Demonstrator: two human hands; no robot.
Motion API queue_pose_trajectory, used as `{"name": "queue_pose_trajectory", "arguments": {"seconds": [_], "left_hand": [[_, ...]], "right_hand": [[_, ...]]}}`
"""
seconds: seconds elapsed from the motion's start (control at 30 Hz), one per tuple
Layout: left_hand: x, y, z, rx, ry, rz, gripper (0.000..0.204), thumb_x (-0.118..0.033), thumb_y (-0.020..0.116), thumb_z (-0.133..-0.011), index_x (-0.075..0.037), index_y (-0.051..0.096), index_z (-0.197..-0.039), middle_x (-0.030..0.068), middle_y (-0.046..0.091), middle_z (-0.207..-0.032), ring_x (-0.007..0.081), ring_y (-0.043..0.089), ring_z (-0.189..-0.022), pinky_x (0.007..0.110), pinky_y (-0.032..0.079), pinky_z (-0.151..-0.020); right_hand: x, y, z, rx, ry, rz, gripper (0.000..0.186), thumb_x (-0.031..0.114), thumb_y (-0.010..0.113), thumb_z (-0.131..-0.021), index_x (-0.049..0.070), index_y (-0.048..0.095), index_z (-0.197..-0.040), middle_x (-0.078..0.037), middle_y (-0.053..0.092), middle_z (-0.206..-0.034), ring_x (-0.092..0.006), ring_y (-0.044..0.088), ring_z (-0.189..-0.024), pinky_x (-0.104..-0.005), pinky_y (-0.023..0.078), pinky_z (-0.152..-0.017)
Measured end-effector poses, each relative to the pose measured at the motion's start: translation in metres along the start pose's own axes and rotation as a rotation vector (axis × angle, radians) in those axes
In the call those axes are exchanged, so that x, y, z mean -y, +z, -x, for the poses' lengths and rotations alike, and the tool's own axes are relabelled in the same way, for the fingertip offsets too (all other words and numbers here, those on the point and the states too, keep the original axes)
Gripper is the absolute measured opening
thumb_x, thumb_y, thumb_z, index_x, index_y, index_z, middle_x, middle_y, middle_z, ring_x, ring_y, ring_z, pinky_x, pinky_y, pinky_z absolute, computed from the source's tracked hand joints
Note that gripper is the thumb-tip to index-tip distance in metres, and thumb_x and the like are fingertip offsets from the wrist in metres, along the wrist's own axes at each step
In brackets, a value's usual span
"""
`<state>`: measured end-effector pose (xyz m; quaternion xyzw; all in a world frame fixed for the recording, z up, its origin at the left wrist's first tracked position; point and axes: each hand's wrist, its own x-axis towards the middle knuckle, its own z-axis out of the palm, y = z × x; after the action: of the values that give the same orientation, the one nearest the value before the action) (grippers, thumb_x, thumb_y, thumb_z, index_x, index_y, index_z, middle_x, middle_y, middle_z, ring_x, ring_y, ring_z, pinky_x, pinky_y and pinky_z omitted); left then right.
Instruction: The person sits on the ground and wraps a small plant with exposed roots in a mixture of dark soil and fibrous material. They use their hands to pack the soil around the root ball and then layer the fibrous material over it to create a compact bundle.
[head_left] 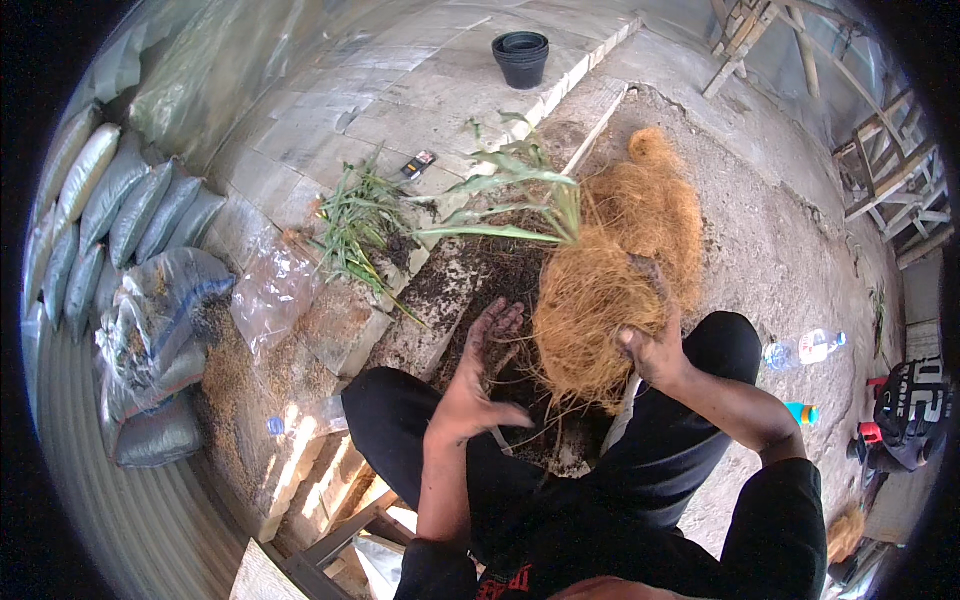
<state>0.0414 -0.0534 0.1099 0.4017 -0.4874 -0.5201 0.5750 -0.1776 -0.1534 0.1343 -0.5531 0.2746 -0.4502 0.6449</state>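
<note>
A round bundle of brown coconut fibre (pixel 590 320) is in my right hand (pixel 655 345), whose fingers wrap round its right side. Out of the top of the bundle rises a plant (pixel 525 190) with long green leaves, leaning to the left. My left hand (pixel 480 380) is beside the bundle, apart from it, with fingers and thumb spread and nothing in them. Below both hands lies dark soil (pixel 490 290) between my knees. Behind the bundle, a larger heap of loose coconut fibre (pixel 660 210) rests on the ground.
Cut green plants (pixel 365 220) lie left of the soil, near a phone-like dark object (pixel 418 164). Filled sacks (pixel 130 200) are stacked at far left. Black pots (pixel 521 60) stand at the back. A plastic bottle (pixel 805 348) lies by my right knee. Wooden frames (pixel 890 170) stand at right.
</note>
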Motion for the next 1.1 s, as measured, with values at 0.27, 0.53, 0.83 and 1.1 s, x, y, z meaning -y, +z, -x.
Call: {"name": "queue_pose_trajectory", "arguments": {"seconds": [0.27,0.53,0.83,1.1], "left_hand": [[-0.004,0.033,-0.010,-0.022,-0.020,0.050,0.120,-0.012,0.092,-0.042,-0.001,0.021,-0.138,0.0131,0.045,-0.129,0.0228,0.051,-0.113,0.040,0.046,-0.095],[-0.023,0.032,-0.019,-0.023,0.077,0.194,0.122,-0.008,0.091,-0.041,0.002,0.021,-0.140,0.0108,0.052,-0.120,0.0196,0.054,-0.107,0.036,0.048,-0.092],[0.007,0.027,-0.017,-0.211,-0.163,0.405,0.071,-0.001,0.077,-0.053,0.002,0.048,-0.117,0.0134,0.060,-0.105,0.0227,0.063,-0.091,0.034,0.055,-0.074],[0.015,0.014,-0.009,-0.465,-0.136,0.854,0.061,-0.017,0.069,-0.064,0.000,0.050,-0.119,0.0147,0.058,-0.114,0.0307,0.061,-0.095,0.044,0.051,-0.085]], "right_hand": [[0.004,0.014,-0.004,0.444,-0.398,0.553,0.071,0.033,0.078,-0.065,0.003,0.046,-0.121,-0.019,0.050,-0.123,-0.0360,0.047,-0.118,-0.0441,0.031,-0.105],[0.020,0.022,-0.009,0.696,-0.414,0.868,0.072,0.042,0.063,-0.081,0.005,0.032,-0.135,-0.025,0.034,-0.136,-0.0398,0.030,-0.130,-0.0478,0.024,-0.108],[0.014,0.016,-0.025,0.706,-0.303,0.600,0.059,0.031,0.051,-0.091,0.003,0.029,-0.138,-0.019,0.032,-0.140,-0.0330,0.030,-0.130,-0.0427,0.024,-0.108],[0.049,-0.016,-0.050,-0.179,-0.071,0.191,0.024,0.021,0.056,-0.091,-0.001,0.063,-0.093,-0.009,0.066,-0.080,-0.0088,0.061,-0.077,-0.0263,0.047,-0.064]]}}
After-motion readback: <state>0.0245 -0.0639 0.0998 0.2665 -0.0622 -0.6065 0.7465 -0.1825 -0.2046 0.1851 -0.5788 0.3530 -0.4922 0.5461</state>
